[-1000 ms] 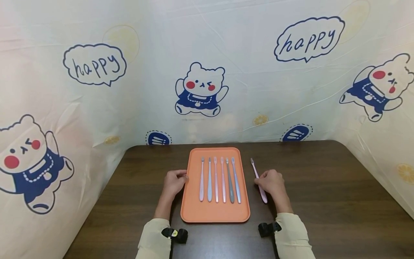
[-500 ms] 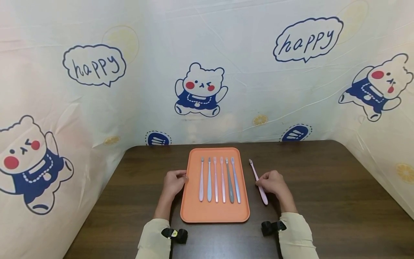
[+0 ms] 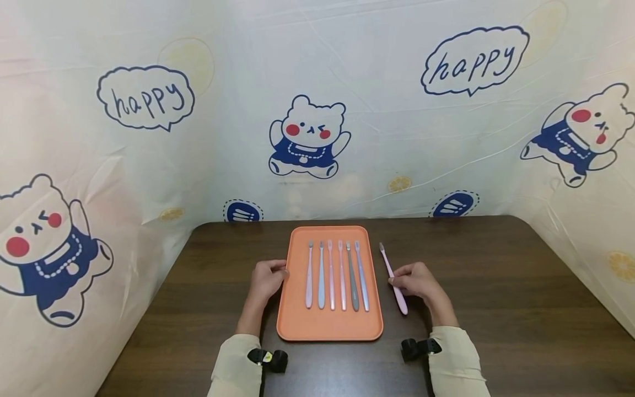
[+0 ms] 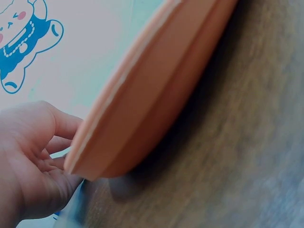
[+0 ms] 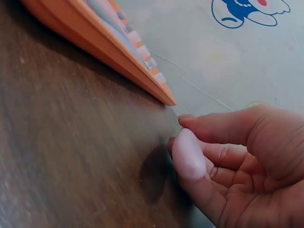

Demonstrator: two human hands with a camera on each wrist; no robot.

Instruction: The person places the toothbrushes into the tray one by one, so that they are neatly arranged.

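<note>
An orange tray (image 3: 329, 328) lies on the table with several toothbrushes side by side in it, among them a grey toothbrush (image 3: 354, 289) and a light blue toothbrush (image 3: 321, 284). My left hand (image 3: 268, 280) holds the tray's left rim; in the left wrist view its thumb and fingers pinch the tray edge (image 4: 137, 95). To the right of the tray, my right hand (image 3: 418, 281) pinches a pink toothbrush (image 3: 399, 301) between thumb and fingers. Its bristle head points away from me, tilted a little left. In the right wrist view the rounded handle end (image 5: 189, 156) faces the camera.
The dark wooden table (image 3: 496, 286) extends on both sides of the tray. Behind it hangs a pale printed curtain (image 3: 387, 138) with bears and lettering. A black wrist camera (image 3: 419, 350) sits on the right sleeve, another on the left.
The pink toothbrush's head has shifted slightly left towards the tray, while the right wrist has moved a little right and nearer me. The left hand and tray stay put.
</note>
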